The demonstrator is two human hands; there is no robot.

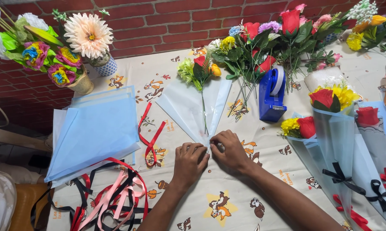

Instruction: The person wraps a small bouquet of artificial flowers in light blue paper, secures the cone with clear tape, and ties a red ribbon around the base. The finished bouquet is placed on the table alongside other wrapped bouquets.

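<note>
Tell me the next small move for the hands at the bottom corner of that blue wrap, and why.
Probably fold one flat side of the pale blue wrapping sheet over the flower stems. Both the left hand and right hand pinch its bottom corner, while the sheet lies open around the small bouquet.

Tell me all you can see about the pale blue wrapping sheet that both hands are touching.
The pale blue wrapping sheet looks like thin, matte paper. It lies flat on the cartoon-printed tablecloth, fanned wide toward the wall, narrowing to a point at the hands. A small flower bunch lies on it. The left hand and right hand pinch its lower tip.
</note>
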